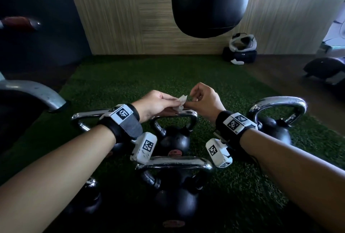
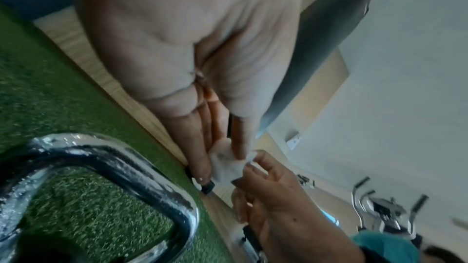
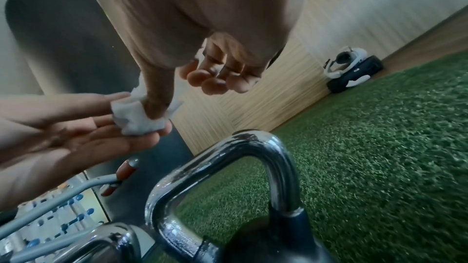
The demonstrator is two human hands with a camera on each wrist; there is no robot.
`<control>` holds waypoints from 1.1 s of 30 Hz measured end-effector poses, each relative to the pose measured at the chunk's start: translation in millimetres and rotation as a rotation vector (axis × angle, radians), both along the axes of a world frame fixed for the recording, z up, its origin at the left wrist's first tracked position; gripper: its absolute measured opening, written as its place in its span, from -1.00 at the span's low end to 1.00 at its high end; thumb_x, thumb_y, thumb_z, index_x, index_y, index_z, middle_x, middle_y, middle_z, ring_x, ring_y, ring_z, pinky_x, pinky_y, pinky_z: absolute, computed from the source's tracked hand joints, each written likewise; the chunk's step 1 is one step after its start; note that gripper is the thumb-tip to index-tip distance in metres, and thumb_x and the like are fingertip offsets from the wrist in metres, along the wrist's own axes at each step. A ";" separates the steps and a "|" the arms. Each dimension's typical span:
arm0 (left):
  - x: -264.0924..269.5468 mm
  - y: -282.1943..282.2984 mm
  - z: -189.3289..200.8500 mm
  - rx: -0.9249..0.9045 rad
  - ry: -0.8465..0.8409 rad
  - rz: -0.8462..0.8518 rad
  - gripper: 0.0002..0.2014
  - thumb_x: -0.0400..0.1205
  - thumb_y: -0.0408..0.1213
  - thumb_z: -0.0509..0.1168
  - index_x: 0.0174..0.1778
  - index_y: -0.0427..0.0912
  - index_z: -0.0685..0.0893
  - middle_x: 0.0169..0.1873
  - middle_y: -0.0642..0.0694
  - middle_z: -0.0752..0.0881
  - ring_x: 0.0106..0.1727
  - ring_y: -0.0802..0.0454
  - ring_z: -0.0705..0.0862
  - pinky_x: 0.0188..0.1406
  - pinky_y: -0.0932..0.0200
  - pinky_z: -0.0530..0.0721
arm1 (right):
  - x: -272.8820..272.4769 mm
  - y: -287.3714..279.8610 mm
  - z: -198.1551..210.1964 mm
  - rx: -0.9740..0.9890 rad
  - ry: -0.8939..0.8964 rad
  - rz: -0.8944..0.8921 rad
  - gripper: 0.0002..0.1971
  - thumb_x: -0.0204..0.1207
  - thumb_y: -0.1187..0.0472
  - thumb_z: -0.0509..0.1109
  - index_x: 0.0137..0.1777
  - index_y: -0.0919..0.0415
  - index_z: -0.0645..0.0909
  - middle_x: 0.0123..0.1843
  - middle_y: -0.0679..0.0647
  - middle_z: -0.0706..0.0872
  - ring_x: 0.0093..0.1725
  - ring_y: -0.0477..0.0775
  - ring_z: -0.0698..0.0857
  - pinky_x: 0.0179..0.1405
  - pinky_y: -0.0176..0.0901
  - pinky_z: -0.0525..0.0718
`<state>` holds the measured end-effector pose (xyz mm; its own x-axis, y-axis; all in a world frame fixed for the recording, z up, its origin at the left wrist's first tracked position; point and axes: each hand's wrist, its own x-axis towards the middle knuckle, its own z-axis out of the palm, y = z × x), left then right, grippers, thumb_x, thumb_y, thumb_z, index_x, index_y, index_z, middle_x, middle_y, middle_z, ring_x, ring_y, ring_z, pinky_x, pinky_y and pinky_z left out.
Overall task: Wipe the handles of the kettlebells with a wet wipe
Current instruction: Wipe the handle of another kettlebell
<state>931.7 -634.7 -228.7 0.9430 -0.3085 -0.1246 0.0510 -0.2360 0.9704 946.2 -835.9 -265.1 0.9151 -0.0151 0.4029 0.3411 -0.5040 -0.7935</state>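
1. My left hand (image 1: 155, 102) lies nearly flat, its fingers straight, with the wet wipe (image 1: 180, 104) crumpled on the fingertips above a kettlebell's handle (image 1: 183, 114).
2. My right hand (image 1: 204, 100) pinches the wipe's edge between thumb and forefinger, the other fingers curled.
3. The wipe is white and balled up (small, creased).
4. The handles are chrome over black bells on green turf (image 1: 115, 76); the red labels are unreadable.
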 end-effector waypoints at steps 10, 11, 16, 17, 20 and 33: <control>6.4 3.2 -9.1 0.784 -0.710 0.042 -0.81 0.59 -0.25 0.46 0.06 -0.04 0.93 -0.10 0.00 0.91 -0.17 0.12 0.83 -0.10 0.11 0.81 | 26.2 -41.5 -93.3 0.038 0.471 0.036 -0.65 0.36 0.35 0.58 0.04 -0.03 0.61 -0.04 0.09 0.76 -0.18 0.08 0.69 -0.33 -0.13 0.61; 7.9 2.4 -18.4 0.820 -0.745 0.017 -0.76 0.62 -0.25 0.45 0.19 -0.05 0.90 0.01 -0.04 0.91 -0.17 0.10 0.80 -0.11 0.18 0.76 | 27.3 -42.0 -102.0 0.019 0.546 0.101 -0.58 0.39 0.39 0.62 0.12 -0.01 0.60 0.01 0.08 0.76 -0.17 0.06 0.70 -0.35 -0.15 0.61; 12.9 -12.4 -46.1 1.013 -0.943 -0.123 -0.66 0.78 -0.15 0.33 0.46 -0.09 0.74 -0.03 -0.17 0.79 -0.02 -0.12 0.69 -0.03 0.00 0.66 | 26.8 -32.6 -123.3 -0.025 0.517 0.222 -0.62 0.35 0.12 0.76 0.14 0.08 0.78 -0.02 0.01 0.85 -0.14 -0.06 0.74 -0.14 -0.24 0.61; 13.0 -13.0 -48.5 1.027 -0.974 -0.133 -0.72 0.78 -0.16 0.31 0.36 -0.12 0.78 -0.08 -0.16 0.75 -0.06 -0.11 0.64 -0.06 -0.06 0.66 | 26.0 -27.9 -125.5 -0.019 0.501 0.207 -0.63 0.34 0.07 0.76 0.10 0.07 0.78 -0.08 -0.02 0.85 -0.18 -0.10 0.73 -0.12 -0.22 0.63; 13.9 -2.4 -53.4 0.973 -0.992 -0.035 -0.80 0.77 -0.19 0.31 0.08 -0.18 0.82 -0.23 -0.15 0.69 -0.17 -0.10 0.60 -0.21 -0.06 0.60 | 25.9 -16.8 -139.0 0.000 0.451 0.139 -0.56 0.18 -0.14 0.78 0.00 -0.04 0.75 -0.10 -0.06 0.86 -0.13 -0.06 0.79 0.03 0.00 0.78; 7.1 42.8 -76.2 0.663 -0.937 0.314 -0.79 0.76 -0.25 0.36 0.21 -0.17 0.86 -0.30 -0.22 0.77 -0.30 -0.18 0.70 -0.22 -0.11 0.69 | 21.6 -15.3 -157.1 0.078 0.413 0.097 -0.49 0.07 -0.32 0.68 0.01 -0.17 0.77 0.01 -0.12 0.90 0.08 -0.05 0.85 0.26 0.22 0.77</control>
<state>938.8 -591.9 -304.9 0.7745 -0.1833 0.6054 -0.4682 -0.8097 0.3538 967.8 -851.2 -422.2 0.9980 0.0630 0.0031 0.0292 -0.4181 -0.9079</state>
